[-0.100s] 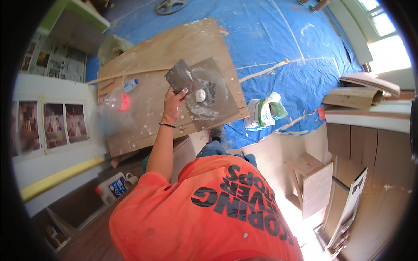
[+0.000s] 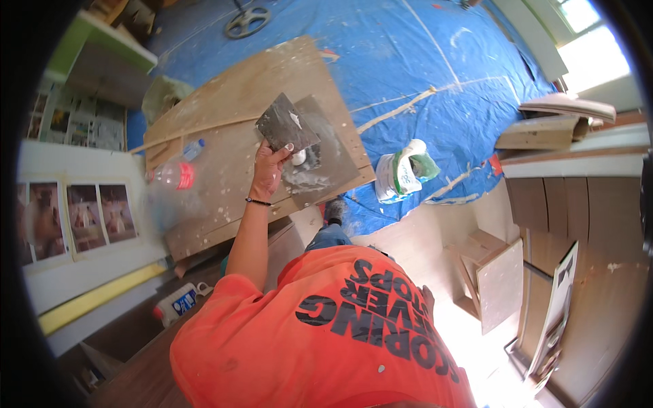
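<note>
My left hand (image 2: 267, 170) grips a dark, flat square plate (image 2: 284, 121) with a white smear on it, thumb on top. Beneath it, a grey board (image 2: 325, 170) streaked with white paste lies on the speckled plywood work surface (image 2: 204, 224); a white lump (image 2: 299, 156) shows just beside my thumb. To the left are a clear bottle with red label (image 2: 173, 175) and a smaller blue-capped bottle (image 2: 194, 149). A little of my right hand (image 2: 427, 299) shows at the right edge of my orange shirt; its fingers are mostly hidden.
A blue tarp (image 2: 394, 61) covers the floor, bearing an open white-and-green bag (image 2: 398, 170) and a dark wheel (image 2: 245, 24). Loose boards (image 2: 544, 134) lie right; panels (image 2: 500, 285) lean lower right. A shelf with a white jug (image 2: 178, 302) is at lower left.
The view has shifted slightly. My left hand still holds the plate, now over more of the white lump. My right hand has come slightly into sight beside the shirt.
</note>
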Available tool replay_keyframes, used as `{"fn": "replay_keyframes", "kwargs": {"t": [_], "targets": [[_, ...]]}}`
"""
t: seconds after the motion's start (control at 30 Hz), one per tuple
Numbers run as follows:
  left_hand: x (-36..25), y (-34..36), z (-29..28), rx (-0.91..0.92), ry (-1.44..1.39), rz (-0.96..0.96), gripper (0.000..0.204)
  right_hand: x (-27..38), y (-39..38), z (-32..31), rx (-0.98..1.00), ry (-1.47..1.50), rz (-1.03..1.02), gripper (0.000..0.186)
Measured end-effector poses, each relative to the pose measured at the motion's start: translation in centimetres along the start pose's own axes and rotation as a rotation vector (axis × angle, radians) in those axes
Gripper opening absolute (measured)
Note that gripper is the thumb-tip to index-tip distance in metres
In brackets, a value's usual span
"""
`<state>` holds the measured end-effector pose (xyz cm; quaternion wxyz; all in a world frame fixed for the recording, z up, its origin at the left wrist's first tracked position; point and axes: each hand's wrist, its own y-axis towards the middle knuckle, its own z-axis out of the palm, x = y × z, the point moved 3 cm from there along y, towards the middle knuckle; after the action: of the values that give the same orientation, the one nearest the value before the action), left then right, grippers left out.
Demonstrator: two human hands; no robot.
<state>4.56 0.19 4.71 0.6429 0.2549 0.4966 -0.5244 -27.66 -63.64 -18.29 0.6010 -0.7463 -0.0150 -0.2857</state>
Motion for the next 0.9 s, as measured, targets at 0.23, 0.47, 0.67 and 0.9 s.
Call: {"fn": "replay_keyframes", "kwargs": {"t": [0.23,0.47,0.67,0.9], "targets": [[2.4,-3.1,15.6,0.163,-0.126,0.056,0.028,3.6,-5.3,-9.0,-0.067,0.086,-0.154,0.065],[8.3,-9.4,15.9,-0.281,1.312,0.339,0.021,-7.0,-5.8,-20.2,-0.226,0.288,0.016,0.066],[17.6,-11.6,11.0,-0.173,1.990,0.511,0.059,-10.8,-7.9,-24.6,-0.295,0.334,0.091,0.066],[23.0,-10.5,11.1,-0.038,2.215,0.154,0.071,-6.6,-9.3,-22.4,-0.242,0.225,-0.006,0.066]]}}
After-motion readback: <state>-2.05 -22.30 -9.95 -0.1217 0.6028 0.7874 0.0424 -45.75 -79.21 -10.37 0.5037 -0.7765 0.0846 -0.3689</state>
